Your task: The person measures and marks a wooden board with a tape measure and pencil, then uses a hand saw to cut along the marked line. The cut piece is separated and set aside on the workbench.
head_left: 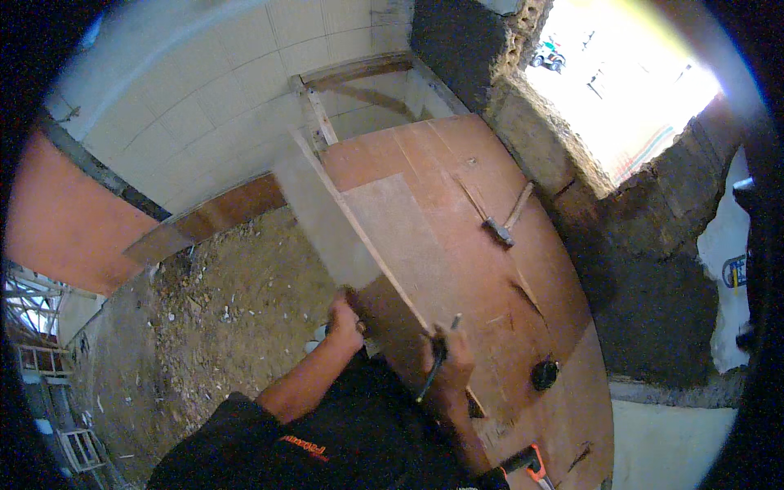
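A thin board (314, 216) stands on edge in front of me, its pale narrow edge slanting from upper left to lower right. At its near left corner my left hand (346, 320) is closed, its fingers seeming to grip the board. My right hand (451, 357) is closed around a dark, pencil-like stick (434, 376), beside the pale edge. A light tip of that stick pokes out above the fingers. Beneath lies a wide reddish-brown wooden panel (416, 155), which bears a hammer (500, 233) and a round black object (545, 375), perhaps a tape measure.
A handsaw (535, 465) with an orange and black handle lies low at the right. Thin wood slivers (528, 296) are scattered on the panel. Debris covers the dirt floor (233, 306) at left. A rough wall (645, 245) with a bright opening borders the right side.
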The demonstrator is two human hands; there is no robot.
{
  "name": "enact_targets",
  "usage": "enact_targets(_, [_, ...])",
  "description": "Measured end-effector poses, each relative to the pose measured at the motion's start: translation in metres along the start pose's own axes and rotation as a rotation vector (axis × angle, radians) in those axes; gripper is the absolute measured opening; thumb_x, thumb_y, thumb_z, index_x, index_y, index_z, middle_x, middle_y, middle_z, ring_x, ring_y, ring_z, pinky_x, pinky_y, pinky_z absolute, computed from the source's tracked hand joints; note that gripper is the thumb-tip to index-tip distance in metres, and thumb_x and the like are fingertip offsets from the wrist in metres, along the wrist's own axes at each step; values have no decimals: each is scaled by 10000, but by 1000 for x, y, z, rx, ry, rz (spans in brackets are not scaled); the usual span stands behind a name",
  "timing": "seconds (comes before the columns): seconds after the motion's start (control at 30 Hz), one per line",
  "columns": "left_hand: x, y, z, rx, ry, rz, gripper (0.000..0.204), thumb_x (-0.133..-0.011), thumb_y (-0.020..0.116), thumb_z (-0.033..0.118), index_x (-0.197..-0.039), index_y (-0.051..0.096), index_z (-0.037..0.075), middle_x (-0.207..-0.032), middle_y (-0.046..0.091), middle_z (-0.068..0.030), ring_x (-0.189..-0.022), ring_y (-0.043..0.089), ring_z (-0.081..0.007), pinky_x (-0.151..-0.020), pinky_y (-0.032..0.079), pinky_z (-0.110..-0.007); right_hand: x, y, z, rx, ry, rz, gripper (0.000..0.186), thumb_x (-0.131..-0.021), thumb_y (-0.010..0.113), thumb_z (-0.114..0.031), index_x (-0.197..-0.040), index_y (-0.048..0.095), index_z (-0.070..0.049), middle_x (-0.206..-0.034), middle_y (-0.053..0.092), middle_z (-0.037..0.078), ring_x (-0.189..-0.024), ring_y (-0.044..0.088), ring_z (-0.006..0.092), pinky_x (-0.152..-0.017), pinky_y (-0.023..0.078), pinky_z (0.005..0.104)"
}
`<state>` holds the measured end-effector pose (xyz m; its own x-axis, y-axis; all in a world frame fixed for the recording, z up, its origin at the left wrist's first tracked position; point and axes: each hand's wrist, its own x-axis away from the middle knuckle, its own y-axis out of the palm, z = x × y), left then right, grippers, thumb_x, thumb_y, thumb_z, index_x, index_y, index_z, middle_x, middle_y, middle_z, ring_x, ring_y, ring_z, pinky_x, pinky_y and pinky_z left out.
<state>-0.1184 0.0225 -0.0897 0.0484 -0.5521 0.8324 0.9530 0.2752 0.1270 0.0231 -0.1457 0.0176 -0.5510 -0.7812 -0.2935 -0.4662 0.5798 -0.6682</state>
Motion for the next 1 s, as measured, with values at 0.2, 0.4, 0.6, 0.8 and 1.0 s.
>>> enact_targets(0.2, [-22,-40,48,587,497,-194,503,-1016,358,529,-1226,576,127,-1098,575,-65,-1036,543,-246,-981,441,-416,-13,-10,-60,-181,115,21,293,-936,676,-197,-1140,671,14,-876,699,155,-806,699,274,-700,546,396])
enact_targets(0.4, [-8,-110,182,550,801,-70,519,-1025,451,474,-1342,536,72,-1226,595,-79,-1097,551,-235,-1000,431,-407,-56,-9,29,232,397,-68,525,-956,661,-351,-1308,561,26,-951,719,192,-863,698,367,-748,561,450])
enact_targets(0.6, [34,-154,247,333,1100,587,597,-996,563,496,-1306,572,-15,-1310,595,-111,-1139,563,-257,-1010,426,-414,-22,32,103,553,302,-108,931,-720,813,-588,-1324,523,58,-1114,671,265,-1062,624,451,-899,497,532])
enact_targets(0.8, [18,-162,280,166,1346,642,508,-967,652,456,-1112,637,-31,-1041,666,-96,-907,585,-233,-843,471,-368,-13,48,105,566,367,-154,1059,-585,864,-645,-1330,538,34,-1173,650,264,-1148,572,460,-1033,377,573])
enact_targets(1.0, [0,-94,316,-381,1295,561,508,-928,694,459,-984,652,-44,-909,663,-102,-806,573,-195,-773,476,-356,-37,23,85,466,530,-147,938,-618,890,-570,-1289,581,8,-1096,673,235,-1063,615,425,-937,469,518])
